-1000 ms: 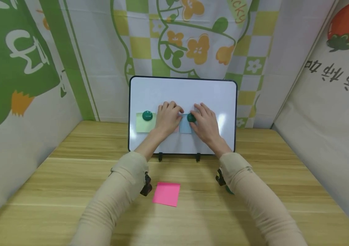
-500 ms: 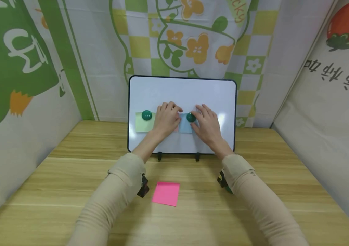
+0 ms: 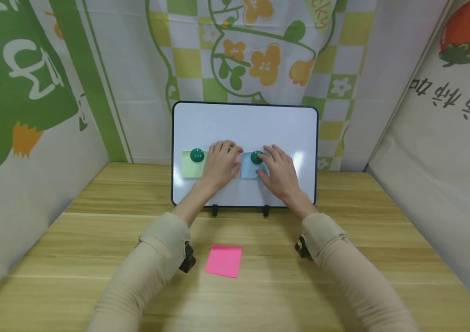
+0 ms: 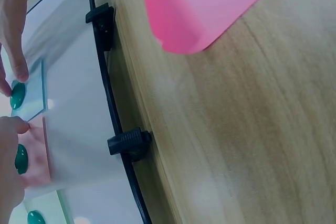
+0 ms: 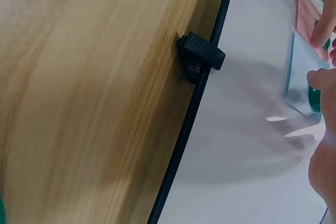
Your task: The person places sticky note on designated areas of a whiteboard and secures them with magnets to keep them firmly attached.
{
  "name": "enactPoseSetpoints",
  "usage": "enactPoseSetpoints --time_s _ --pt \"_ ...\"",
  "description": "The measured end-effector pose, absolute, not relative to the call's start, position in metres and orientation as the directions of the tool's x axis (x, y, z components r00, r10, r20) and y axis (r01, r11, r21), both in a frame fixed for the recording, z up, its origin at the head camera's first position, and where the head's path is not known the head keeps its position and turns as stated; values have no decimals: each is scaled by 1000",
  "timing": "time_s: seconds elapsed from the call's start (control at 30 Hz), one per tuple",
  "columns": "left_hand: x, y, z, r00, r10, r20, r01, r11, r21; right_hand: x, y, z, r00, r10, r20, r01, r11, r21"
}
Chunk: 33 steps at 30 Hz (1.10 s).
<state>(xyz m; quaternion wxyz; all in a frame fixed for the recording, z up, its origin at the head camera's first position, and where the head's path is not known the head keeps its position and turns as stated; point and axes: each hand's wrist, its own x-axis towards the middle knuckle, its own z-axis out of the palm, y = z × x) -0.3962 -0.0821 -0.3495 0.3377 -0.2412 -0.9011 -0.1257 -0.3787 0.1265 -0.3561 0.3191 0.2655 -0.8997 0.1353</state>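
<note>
A white board (image 3: 243, 124) with a dark frame stands on the table, bearing a row of sticky notes under green magnets. My right hand (image 3: 279, 173) is at the blue note (image 3: 249, 171); its index finger touches the round green magnet (image 3: 255, 157) there, and the thumb stands apart below. My left hand (image 3: 221, 163) lies over the salmon-pink note (image 4: 35, 148), largely covering it in the head view, fingers loosely bent, fingertips near the blue note's left edge. Another green magnet (image 4: 21, 159) sits on the salmon-pink note. Left of that is a pale green note (image 3: 192, 170) with its magnet (image 3: 196, 155).
A bright pink sticky note (image 3: 224, 261) lies on the wooden table (image 3: 268, 295) in front of the board. Black clip feet (image 3: 266, 210) support the board's lower edge. Part of another green thing (image 5: 1, 213) shows at the right wrist view's edge. Printed cloth hangs around.
My right hand's thumb has come away from the magnet on the blue note, and the hand has lowered slightly. My left hand has shifted a little left and down from the blue note's edge.
</note>
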Motion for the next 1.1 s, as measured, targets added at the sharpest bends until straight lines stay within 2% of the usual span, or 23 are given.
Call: enactPoseSetpoints --time_s 0.13,0.3,0.47,0.6,0.83,1.1 --pt "-395 -83 -351 -651 352 673 547 832 93 -378 127 -356 -650 -398 648 -569 820 -67" --pt "-391 -86 -350 -663 351 661 567 812 137 -377 132 -353 -666 -366 650 -564 817 -118" --pt "-386 -89 -351 -664 383 643 565 820 95 -373 140 -353 -700 -359 617 -547 825 -140" --pt "-382 -91 -352 -637 427 642 605 793 72 -372 150 -354 -717 -348 604 -535 830 -157" --pt "-380 -91 -352 -583 500 640 685 727 55 -370 160 -358 -701 -357 617 -568 802 -182" --pt "-374 -97 -353 -601 511 614 695 713 87 -367 165 -363 -685 -380 621 -597 782 -180"
